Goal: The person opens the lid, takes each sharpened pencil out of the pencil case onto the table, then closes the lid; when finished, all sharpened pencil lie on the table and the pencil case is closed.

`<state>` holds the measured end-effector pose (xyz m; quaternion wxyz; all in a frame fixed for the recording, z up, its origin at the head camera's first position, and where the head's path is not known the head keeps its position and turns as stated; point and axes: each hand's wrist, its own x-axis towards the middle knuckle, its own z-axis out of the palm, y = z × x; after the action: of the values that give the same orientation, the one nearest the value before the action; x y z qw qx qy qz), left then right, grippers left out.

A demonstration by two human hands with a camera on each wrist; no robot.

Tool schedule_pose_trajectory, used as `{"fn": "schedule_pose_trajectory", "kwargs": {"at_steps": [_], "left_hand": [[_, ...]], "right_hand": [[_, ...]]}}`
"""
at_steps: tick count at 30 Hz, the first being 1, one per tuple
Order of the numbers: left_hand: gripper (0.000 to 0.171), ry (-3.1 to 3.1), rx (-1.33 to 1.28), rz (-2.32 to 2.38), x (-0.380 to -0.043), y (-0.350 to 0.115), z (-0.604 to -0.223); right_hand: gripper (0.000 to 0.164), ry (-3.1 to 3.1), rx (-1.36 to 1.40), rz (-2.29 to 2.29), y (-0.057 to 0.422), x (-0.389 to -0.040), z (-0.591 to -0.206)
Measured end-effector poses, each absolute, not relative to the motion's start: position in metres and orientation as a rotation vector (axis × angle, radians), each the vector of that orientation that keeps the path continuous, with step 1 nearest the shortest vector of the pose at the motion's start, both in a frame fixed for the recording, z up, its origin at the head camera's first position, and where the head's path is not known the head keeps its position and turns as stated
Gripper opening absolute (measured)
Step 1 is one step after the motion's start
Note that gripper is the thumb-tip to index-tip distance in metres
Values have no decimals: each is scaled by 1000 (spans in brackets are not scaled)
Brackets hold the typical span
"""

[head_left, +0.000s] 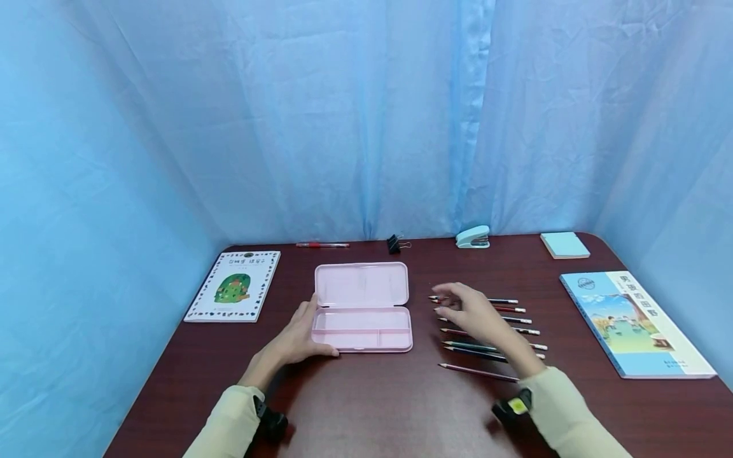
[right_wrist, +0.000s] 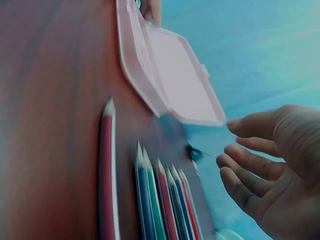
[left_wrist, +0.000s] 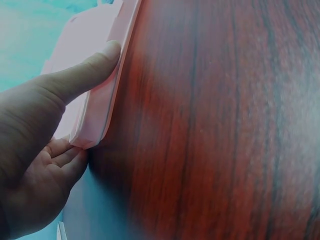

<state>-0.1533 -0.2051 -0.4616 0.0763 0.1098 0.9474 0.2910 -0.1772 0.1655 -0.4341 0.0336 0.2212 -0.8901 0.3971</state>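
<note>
A pink pencil case lies unfolded on the table, its lid to the back and its divided tray at the front; nothing shows in the compartments. My left hand holds it by the left side, with the thumb on the front edge and the fingers along the left wall, as the left wrist view also shows. Several pencils lie side by side right of the case, tips to the left, among them a dark red pencil nearest me. Above the far pencils hovers my right hand, fingers loosely bent, holding nothing.
A picture book lies at the left and a thicker book at the right. Along the back are a red pen, a black binder clip, a mint stapler and a notepad. Blue curtains surround the table.
</note>
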Motion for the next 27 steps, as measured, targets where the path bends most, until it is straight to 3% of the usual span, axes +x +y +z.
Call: {"fn": "schedule_pose_trajectory", "kwargs": {"at_steps": [9, 13, 18, 24, 27], "left_hand": [[130, 2852, 337, 898, -154, -205, -462], [132, 2849, 350, 953, -154, -205, -463], [138, 2844, 350, 1100, -153, -204, -466], [136, 2858, 414, 1212, -150, -203, -469], [132, 2832, 378, 1210, -147, -206, -467]], "right_hand": [[57, -2776, 432, 1556, 110, -217, -445], [53, -2669, 420, 1585, 100, -219, -448], [37, -2618, 371, 1537, 96, -214, -446], [47, -2626, 365, 1437, 98, -200, -444], [44, -2654, 446, 1384, 100, -192, -444]]}}
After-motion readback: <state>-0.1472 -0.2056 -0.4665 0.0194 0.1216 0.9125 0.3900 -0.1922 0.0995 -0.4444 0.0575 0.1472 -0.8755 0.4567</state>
